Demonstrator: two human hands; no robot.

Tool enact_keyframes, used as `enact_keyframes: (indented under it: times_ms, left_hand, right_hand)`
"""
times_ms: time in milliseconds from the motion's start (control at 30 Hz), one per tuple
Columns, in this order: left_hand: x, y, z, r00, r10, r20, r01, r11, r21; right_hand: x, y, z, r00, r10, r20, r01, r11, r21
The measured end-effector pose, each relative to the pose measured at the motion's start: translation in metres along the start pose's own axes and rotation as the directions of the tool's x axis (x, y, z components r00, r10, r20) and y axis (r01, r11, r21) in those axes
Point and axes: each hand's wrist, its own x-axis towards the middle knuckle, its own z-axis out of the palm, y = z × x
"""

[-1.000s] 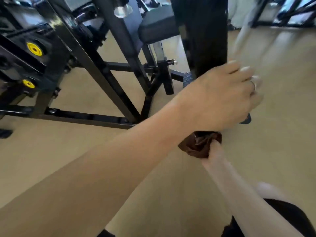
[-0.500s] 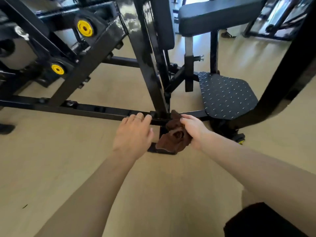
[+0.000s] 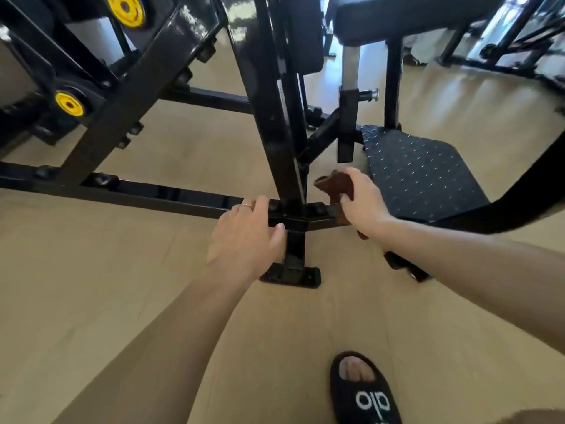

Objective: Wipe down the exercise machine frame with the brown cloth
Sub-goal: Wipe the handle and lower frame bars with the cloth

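Observation:
The black exercise machine frame (image 3: 171, 195) has a low horizontal bar near the floor, joined by a slanted upright post (image 3: 269, 117) and a short foot post (image 3: 295, 255). My left hand (image 3: 244, 240) rests on the low bar just left of the joint, fingers over the top and thumb against the foot post. My right hand (image 3: 363, 200) grips the bunched brown cloth (image 3: 334, 185) and presses it on the bar just right of the joint. Part of the cloth is hidden under my palm.
A studded black footplate (image 3: 422, 172) lies right of the cloth. A padded seat (image 3: 397, 16) hangs above it. Yellow caps (image 3: 69, 104) mark pivots at the left. My foot in a black slipper (image 3: 363, 393) stands on the beige floor (image 3: 91, 286).
My right hand has carried the cloth from the joint to the right along the bar. My left hand has shifted a little right, close to the foot post. The view has moved nearer.

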Motion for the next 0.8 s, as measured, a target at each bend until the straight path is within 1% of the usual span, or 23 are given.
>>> enact_keyframes:
  times_ms: [100,200,233,333,400,500,567,633,700,800]
  left_hand:
    - [0.005,-0.002,0.005,0.998,-0.061,-0.028,0.06,0.997,-0.047]
    - [0.014,0.004,0.014,0.998,-0.061,-0.03,0.06,0.997,-0.043]
    - [0.017,0.006,0.015,0.998,-0.054,-0.026,0.053,0.998,-0.034]
    - [0.036,0.014,0.021,0.997,-0.079,-0.025,0.079,0.997,-0.008]
    - [0.049,0.018,0.022,0.992,-0.128,-0.018,0.128,0.992,-0.02]
    - [0.065,0.027,0.024,0.961,-0.275,0.032,0.276,0.949,-0.154]
    - [0.075,0.031,0.024,0.923,-0.372,0.096,0.384,0.881,-0.276]
    - [0.085,0.031,0.022,0.892,-0.432,0.133,0.449,0.814,-0.367]
    - [0.094,0.031,0.021,0.874,-0.463,0.148,0.481,0.78,-0.401]
    - [0.1,0.031,0.028,0.892,-0.434,0.127,0.45,0.82,-0.355]
  right_hand:
    - [0.007,0.024,0.035,0.999,-0.019,0.037,0.019,1.0,0.006]
    - [0.022,0.045,0.061,0.997,-0.061,0.038,0.061,0.998,0.001]
    - [0.026,0.052,0.069,0.996,-0.082,0.047,0.084,0.996,-0.036]
    - [0.036,0.076,0.087,0.981,-0.135,0.139,0.165,0.957,-0.237]
    - [0.035,0.085,0.093,0.984,-0.1,0.146,0.141,0.941,-0.308]
    - [0.033,0.088,0.095,0.989,-0.07,0.13,0.115,0.918,-0.38]
    - [0.035,0.088,0.093,0.984,-0.068,0.162,0.13,0.902,-0.412]
    - [0.038,0.086,0.092,0.978,-0.06,0.199,0.141,0.896,-0.421]
    - [0.042,0.085,0.092,0.976,-0.057,0.21,0.142,0.898,-0.416]
    - [0.049,0.087,0.092,0.976,-0.116,0.184,0.182,0.899,-0.399]
